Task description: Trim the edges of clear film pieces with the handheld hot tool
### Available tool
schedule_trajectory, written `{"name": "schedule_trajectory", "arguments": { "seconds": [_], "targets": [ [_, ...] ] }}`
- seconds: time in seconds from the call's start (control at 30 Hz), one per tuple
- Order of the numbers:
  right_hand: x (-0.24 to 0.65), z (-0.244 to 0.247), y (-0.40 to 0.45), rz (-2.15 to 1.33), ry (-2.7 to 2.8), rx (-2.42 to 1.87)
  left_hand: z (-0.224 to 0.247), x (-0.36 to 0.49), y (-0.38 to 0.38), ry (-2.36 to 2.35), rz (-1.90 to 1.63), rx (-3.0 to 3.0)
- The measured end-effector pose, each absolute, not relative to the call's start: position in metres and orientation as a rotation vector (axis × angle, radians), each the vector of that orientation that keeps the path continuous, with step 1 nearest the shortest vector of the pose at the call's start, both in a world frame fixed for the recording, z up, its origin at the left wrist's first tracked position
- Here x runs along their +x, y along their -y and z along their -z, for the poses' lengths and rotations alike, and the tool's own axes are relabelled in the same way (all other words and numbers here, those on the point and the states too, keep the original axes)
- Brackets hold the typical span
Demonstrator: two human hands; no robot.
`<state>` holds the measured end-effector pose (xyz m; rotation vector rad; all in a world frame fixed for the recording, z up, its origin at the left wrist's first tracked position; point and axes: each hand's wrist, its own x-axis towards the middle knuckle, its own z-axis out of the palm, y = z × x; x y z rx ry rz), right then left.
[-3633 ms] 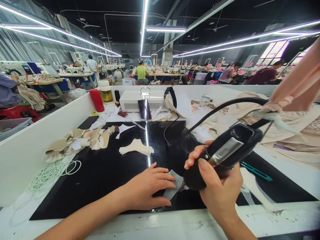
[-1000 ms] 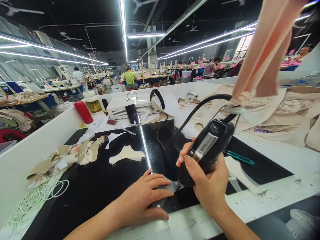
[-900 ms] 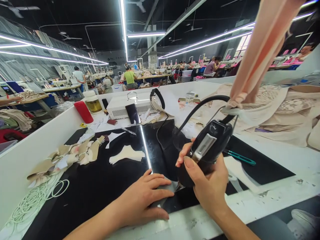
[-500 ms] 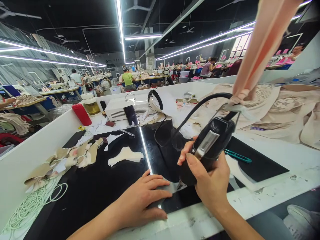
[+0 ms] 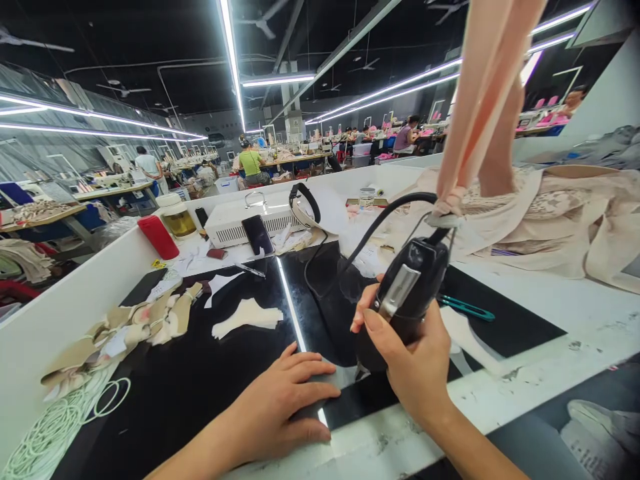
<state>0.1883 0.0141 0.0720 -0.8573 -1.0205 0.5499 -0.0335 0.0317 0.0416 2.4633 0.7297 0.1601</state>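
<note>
The tool (image 5: pixel 419 288) looks glossy plastic; the board (image 5: pixel 180 380), shiny.

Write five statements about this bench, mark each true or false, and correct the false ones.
1. The right hand holds the black handheld tool. True.
2. The left hand grips the pen. False: the left hand is spread over a thin translucent piece, and the pen lies farther back.
3. The red cylinder is beside the jar of yellow liquid. True.
4. In the picture, the teal item lies left of the black handheld tool. False: it lies to the right.
5. Knotted pink fabric hangs above the black handheld tool. True.
</note>
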Motion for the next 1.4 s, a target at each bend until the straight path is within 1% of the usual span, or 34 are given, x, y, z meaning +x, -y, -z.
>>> {"name": "schedule_trajectory", "arguments": {
  "seconds": [0.13, 0.47, 0.8, 1.03, 1.23, 1.4],
  "targets": [
    [0.188, -0.072, -0.015, -0.542, 1.009, -0.833, -0.038, -0.035, -0.032, -0.716, -0.196, 2.478],
    [0.182, -0.079, -0.013, -0.485, 1.040, -0.945, -0.040, -0.034, -0.032, -0.722, -0.185, 2.466],
    [0.199, -0.071, -0.017, -0.507, 1.017, -0.855, -0.042, -0.034, -0.032, -0.749, -0.126, 2.449],
    [0.197, -0.073, -0.015, -0.468, 1.058, -0.924, -0.037, -0.037, -0.033, -0.722, -0.186, 2.465],
    [0.194, -0.077, -0.015, -0.453, 1.055, -0.983, -0.040, -0.038, -0.031, -0.719, -0.139, 2.482],
    [0.196, -0.078, -0.016, -0.464, 1.066, -0.997, -0.044, -0.035, -0.034, -0.678, -0.289, 2.501]
  ]
}}
